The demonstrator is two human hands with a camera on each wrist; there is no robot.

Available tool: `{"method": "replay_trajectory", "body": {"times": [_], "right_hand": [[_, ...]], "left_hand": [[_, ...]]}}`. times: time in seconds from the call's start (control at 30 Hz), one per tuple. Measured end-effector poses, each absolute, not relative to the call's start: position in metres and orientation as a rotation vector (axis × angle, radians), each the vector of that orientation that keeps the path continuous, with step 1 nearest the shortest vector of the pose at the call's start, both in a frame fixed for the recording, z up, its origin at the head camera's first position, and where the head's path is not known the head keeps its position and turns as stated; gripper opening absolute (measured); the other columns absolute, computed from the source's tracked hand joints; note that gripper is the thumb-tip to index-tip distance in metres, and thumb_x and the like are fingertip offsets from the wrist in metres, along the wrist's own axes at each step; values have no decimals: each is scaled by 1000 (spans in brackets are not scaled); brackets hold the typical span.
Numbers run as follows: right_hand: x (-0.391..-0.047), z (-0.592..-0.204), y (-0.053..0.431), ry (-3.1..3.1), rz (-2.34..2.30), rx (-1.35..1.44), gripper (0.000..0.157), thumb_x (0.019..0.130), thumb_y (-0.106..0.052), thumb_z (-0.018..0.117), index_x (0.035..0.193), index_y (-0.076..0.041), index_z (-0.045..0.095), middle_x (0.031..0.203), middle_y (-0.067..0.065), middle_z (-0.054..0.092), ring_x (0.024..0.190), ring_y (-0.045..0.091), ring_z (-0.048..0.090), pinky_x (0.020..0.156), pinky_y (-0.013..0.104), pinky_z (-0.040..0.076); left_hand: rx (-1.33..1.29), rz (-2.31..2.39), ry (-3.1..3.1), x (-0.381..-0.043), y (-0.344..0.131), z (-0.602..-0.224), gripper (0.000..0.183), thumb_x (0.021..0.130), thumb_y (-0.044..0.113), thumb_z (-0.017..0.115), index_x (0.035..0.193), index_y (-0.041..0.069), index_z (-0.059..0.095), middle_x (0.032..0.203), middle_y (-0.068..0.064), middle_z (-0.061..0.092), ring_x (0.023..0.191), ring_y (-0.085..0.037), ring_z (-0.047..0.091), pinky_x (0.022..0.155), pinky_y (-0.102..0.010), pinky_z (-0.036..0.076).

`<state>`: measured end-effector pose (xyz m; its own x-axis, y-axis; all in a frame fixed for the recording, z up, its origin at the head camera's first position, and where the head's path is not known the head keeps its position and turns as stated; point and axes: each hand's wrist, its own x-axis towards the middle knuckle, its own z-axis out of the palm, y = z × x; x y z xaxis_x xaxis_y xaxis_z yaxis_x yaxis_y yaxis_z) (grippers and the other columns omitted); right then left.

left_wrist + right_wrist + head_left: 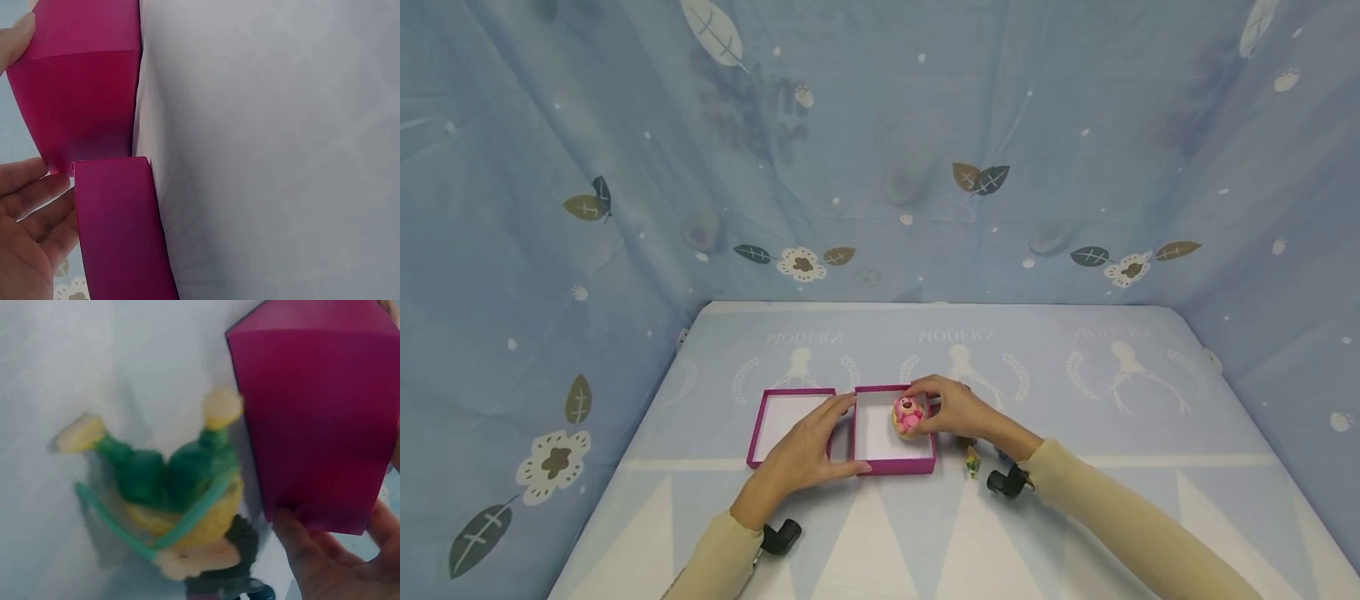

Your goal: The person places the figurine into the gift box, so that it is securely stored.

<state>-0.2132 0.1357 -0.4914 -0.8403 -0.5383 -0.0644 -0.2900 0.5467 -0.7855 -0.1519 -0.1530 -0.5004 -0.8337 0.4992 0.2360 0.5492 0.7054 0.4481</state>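
A pink bear figurine [907, 412] with a pale yellow rounded edge is pinched in my right hand [953, 407], inside or just above the magenta box [895, 467] with a white inside. The right wrist view shows that hand at the box's wall [312, 425], which hides the figurine. My left hand [805, 446] holds the box by its left side, thumb at the front corner and fingers toward the back. In the left wrist view, the fingers [31, 187] reach behind the box wall [81, 106].
A shallow magenta-rimmed lid or tray [756, 425] lies left of the box, partly behind my left hand. Right of the box lies a small green and yellow figurine [973, 462], with other small items partly hidden by my right arm. A patterned cloth [865, 542] covers the table.
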Motion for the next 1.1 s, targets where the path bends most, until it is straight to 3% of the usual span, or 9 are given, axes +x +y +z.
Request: {"method": "replay_trajectory", "body": {"times": [0.33, 0.6, 0.9, 1.1], "right_hand": [[-209, -489, 129, 2475, -1187, -545, 56, 72, -23, 88, 124, -19, 67, 130, 9, 61, 115, 26, 58, 94, 43, 52], [-205, -491, 125, 2506, -1260, -600, 54, 70, -15, 87, 121, -11, 69, 127, 11, 62, 115, 27, 53, 99, 48, 47], [-201, -497, 123, 2534, -1316, -485, 53, 69, -17, 89, 118, -20, 71, 138, 13, 53, 129, 33, 48, 105, 54, 43], [-200, -500, 121, 2572, -1315, -468, 54, 65, -23, 91, 116, -23, 71, 131, 8, 59, 126, 30, 51, 105, 52, 43]], "left_hand": [[-867, -777, -2809, -152, -153, -501, 99, 73, 71, 70, 151, 18, 37, 151, 0, 45, 139, -25, 44, 109, -46, 43], [-854, -777, -2813, -151, -153, -502, 99, 72, 72, 70, 151, 20, 38, 151, 0, 45, 139, -25, 43, 109, -46, 43], [-849, -764, -2822, -151, -154, -503, 100, 73, 74, 68, 151, 20, 37, 151, 1, 44, 140, -26, 43, 109, -47, 43], [-850, -759, -2831, -152, -154, -502, 100, 73, 74, 67, 150, 17, 38, 152, 1, 43, 140, -26, 42, 109, -47, 43]]}}
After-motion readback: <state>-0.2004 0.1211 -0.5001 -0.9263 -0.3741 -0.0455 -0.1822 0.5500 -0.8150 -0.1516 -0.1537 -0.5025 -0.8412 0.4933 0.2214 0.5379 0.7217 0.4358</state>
